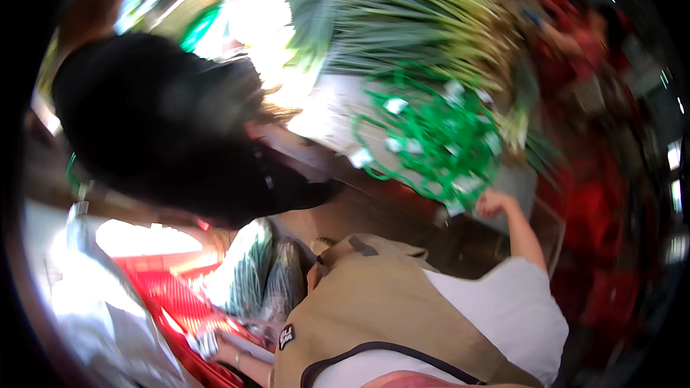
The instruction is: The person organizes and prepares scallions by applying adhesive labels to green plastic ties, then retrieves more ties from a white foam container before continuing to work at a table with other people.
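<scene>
On the right, my right hand (491,202) is bent into a curl at the near edge of a tangled heap of green bands with white tags (442,140). Blur hides whether a band is between its fingers. My left hand (220,346) is low on the left, over a red plastic crate (167,285). A pale, striped item (204,344) lies at its fingers; I cannot tell what it is or whether it is gripped. Beyond the heap, long-leaved leeks or large green onions (409,21) are piled on the table (339,113), their root ends to the right.
A person in black (161,129) leans in close on the left, covering part of the table. Bundles of green stalks in clear plastic (253,269) stand beside the red crate. A white sack (102,312) is at the lower left. Blurred red crates (593,215) line the right.
</scene>
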### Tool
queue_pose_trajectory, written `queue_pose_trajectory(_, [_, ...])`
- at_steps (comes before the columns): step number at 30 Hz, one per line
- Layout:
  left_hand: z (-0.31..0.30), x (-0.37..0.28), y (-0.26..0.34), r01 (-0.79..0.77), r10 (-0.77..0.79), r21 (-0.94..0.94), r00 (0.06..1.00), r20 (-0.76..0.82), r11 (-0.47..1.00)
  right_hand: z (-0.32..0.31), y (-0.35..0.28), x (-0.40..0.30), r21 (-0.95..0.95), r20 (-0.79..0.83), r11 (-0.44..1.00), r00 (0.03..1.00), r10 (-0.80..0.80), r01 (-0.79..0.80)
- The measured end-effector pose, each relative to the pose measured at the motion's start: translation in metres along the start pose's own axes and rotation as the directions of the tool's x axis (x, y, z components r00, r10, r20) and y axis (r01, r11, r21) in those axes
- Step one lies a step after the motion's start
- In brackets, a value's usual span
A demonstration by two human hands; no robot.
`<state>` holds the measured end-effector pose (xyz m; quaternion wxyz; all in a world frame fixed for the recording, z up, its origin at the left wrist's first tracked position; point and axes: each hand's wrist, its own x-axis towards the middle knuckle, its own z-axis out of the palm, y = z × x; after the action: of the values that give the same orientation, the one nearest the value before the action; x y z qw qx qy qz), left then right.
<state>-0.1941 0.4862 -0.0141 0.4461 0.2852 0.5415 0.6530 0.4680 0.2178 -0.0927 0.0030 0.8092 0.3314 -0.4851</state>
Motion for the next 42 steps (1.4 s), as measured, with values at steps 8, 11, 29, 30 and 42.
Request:
queue_pose_trajectory(8, [-0.124,-0.087,0.047,-0.199,0.024,-0.474,0.936,-0.35,0.858,0.155,-0.276,0.033,-0.42,0.673,0.438,0.597,-0.437,0.795])
queue_pose_trajectory(11, [-0.154,-0.12,0.072,-0.359,0.126,-0.681,0.922,-0.367,0.638,0.186,-0.343,0.022,-0.358,0.764,0.207,0.413,-0.496,0.911])
queue_pose_trajectory(29, [-0.103,-0.12,0.063,-0.341,0.073,-0.379,0.818,-0.57,0.861,0.3,-0.618,-0.12,0.455,0.706,0.228,-0.192,-0.682,0.861])
queue_pose_trajectory(30, [-0.11,-0.123,0.054,-0.309,0.022,-0.479,0.857,-0.515,0.822,0.304,-0.629,-0.127,0.462,0.711,0.327,-0.124,-0.692,0.825])
queue_pose_trajectory(42, [-0.208,-0.117,0.028,-0.285,0.156,-0.813,0.959,-0.238,0.509,0.374,-0.646,-0.141,0.294,0.934,0.325,-0.198,-0.298,0.899])
